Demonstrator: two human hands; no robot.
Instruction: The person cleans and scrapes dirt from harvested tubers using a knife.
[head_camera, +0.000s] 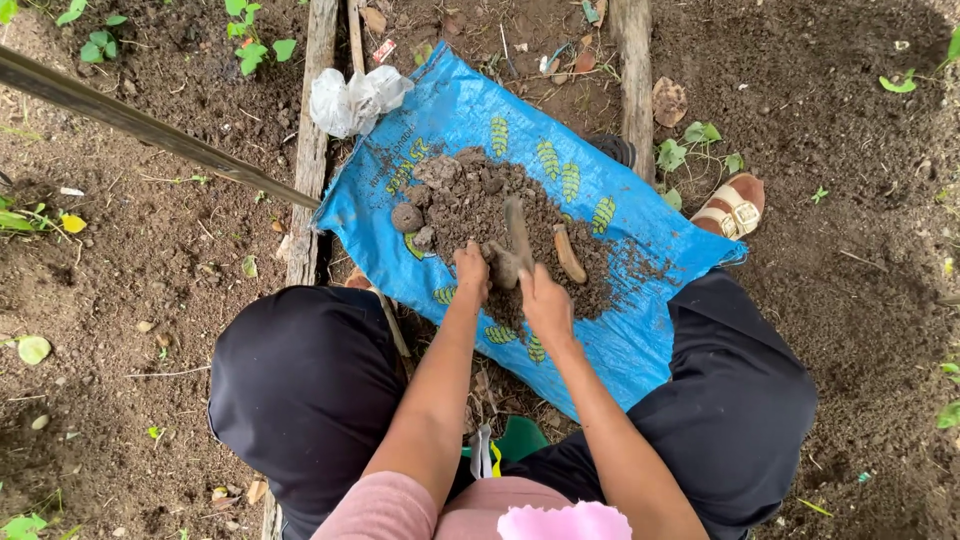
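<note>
A pile of brown soil (500, 215) with several clods lies on a blue woven sack (470, 115) spread on the ground. My left hand (470, 272) rests at the near edge of the pile, fingers curled into the soil. My right hand (545, 303) is beside it, closed around the handle of a soil-covered trowel (517, 240) whose blade points away into the pile. A small brown root-like piece (570, 255) lies on the soil just right of the trowel.
I squat with dark-trousered knees on both sides of the sack. A sandalled foot (732, 207) shows at the right. A crumpled white plastic bag (355, 98) sits at the sack's far corner. Wooden planks (312, 150) and a long pole (150, 128) cross bare earth.
</note>
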